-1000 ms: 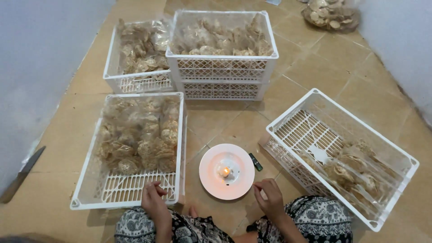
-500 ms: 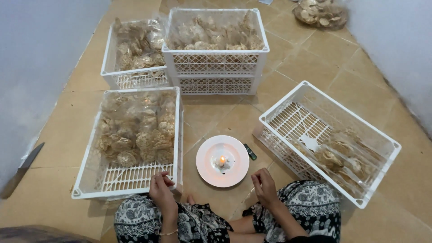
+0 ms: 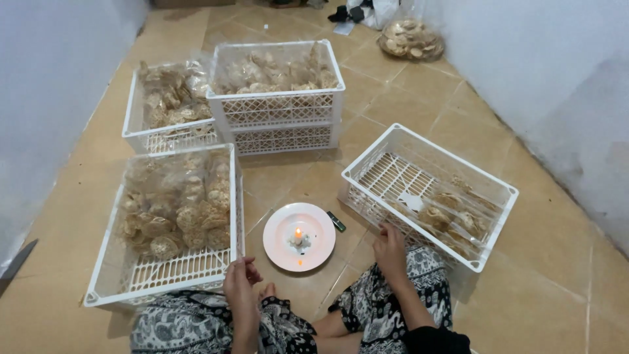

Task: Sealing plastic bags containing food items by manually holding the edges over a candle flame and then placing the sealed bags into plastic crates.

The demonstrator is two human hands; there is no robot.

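The left hand (image 3: 241, 283) hovers just beside the near right corner of the left white crate (image 3: 105, 288), fingers loosely curled and gripping nothing, with the bagged crackers (image 3: 173, 210) packed in the far part of that crate. The right hand (image 3: 390, 248) rests with fingers relaxed and empty against the near wall of the tilted right crate (image 3: 498, 193), which contains a few cracker bags (image 3: 452, 219). Between the two crates, a white plate (image 3: 318, 252) carrying a lit candle (image 3: 299, 235) stands on the tiled floor (image 3: 524, 288), with a small dark lighter (image 3: 336, 221) just beside its rim; two further filled crates (image 3: 275, 108) stand beyond.
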